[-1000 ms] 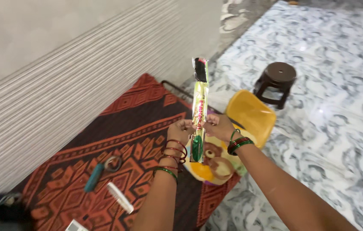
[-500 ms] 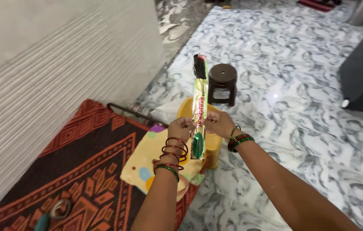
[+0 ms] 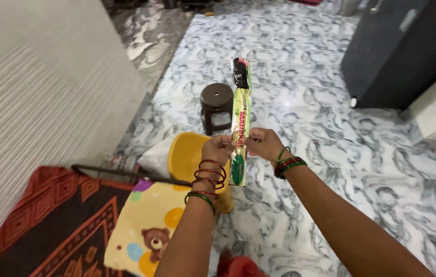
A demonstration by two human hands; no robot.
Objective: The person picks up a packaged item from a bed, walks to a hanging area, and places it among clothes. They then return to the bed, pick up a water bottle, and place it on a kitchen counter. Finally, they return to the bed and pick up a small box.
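Both hands pinch the same long, narrow packet (image 3: 239, 120) at about its lower third, held upright in front of the person. Left hand (image 3: 217, 150) has its fingertips closed on the packet's left edge, and right hand (image 3: 263, 144) has its fingertips closed on the right edge, so the two grips face each other across the wrapper. Red and green bangles (image 3: 208, 179) ring the left wrist, and a smaller stack sits on the right wrist.

Shiny yellow-green film covers the packet, with a dark bristled head showing through the far, upper end and a green oval at the near, lower end. It looks light, judging by how easily fingertips alone keep it up. Whatever is inside seems stiff, since the packet stands straight well above the grip without drooping. Glossy film is likely slippery, so a pinch at the flat side seams, where the hands are now, looks the surest hold; the film itself would probably crinkle or tear under a pull.

Below the hands, a yellow plastic chair (image 3: 189, 154) stands on the marbled floor (image 3: 331, 154). A dark round stool (image 3: 217, 105) sits farther off, a cartoon-print cloth (image 3: 148, 225) lies near left over a red patterned rug (image 3: 48, 225), and a dark cabinet (image 3: 408, 51) stands far right.
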